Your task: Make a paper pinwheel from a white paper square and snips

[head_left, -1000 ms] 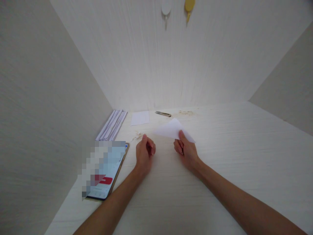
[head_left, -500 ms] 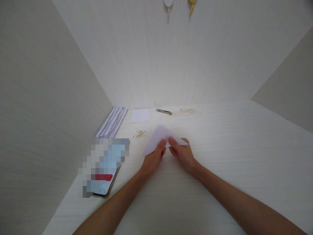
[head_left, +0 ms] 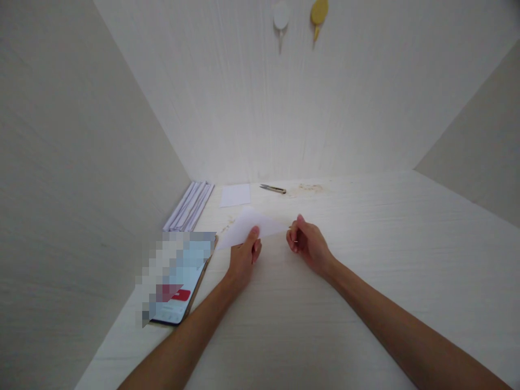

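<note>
While the left hand (head_left: 244,254) pinches the folded white paper (head_left: 249,226), the right hand (head_left: 307,245), curled and apparently empty at three o'clock, should next take its free corner.

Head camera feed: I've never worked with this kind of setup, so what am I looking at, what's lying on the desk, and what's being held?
There is no machine here. A person wears one camera on the head, looking forward and down, so both bare arms reach in from the bottom edge.

The left hand pinches a folded white paper, triangular in shape, raised a little above the pale desk. The right hand is loosely curled beside the paper's right tip; whether it touches is hard to tell.

On the desk: a phone at left, a stack of papers against the left wall, a small white sheet and small snips near the back. Two hooks hang on the back wall.
</note>
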Motion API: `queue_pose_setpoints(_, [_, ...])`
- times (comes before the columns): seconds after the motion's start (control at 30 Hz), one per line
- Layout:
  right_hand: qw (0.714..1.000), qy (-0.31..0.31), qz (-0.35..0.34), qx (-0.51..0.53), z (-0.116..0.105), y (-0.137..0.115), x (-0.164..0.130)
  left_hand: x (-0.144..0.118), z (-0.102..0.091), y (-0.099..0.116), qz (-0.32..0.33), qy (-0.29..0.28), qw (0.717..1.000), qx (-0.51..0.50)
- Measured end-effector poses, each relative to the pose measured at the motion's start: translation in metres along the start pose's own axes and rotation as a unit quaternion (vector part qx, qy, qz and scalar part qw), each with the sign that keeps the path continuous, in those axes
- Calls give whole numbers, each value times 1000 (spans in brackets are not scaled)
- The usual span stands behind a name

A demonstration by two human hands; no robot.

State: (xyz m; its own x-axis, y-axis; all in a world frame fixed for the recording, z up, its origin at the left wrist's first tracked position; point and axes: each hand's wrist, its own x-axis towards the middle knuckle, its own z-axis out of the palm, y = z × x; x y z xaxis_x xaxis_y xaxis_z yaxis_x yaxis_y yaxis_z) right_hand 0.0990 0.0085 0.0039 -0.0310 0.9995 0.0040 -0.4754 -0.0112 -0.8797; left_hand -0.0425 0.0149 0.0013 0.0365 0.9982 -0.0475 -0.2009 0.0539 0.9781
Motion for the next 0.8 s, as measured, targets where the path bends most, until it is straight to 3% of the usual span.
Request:
queue_pose_setpoints(0.1, [998,-33,21,-40,2,1,-2,-1,2,0,4,-7,1000,16])
queue_pose_setpoints(0.27, [995,-40,-3,-90,-1,1,-3,-1,3,2,20,-23,999,45])
queue_pose_setpoints(0.57, [1000,-16,2,15,-1,-3,-3,-2,3,3,12,-18,998,59])
queue_pose_setpoints(0.67, [999,10,9,37,0,-5,-2,-5,3,4,-1,-50,996,74])
queue_pose_setpoints(0.8, [997,-10,70,22,2,-4,-4,-6,3,3,-16,-94,989,109])
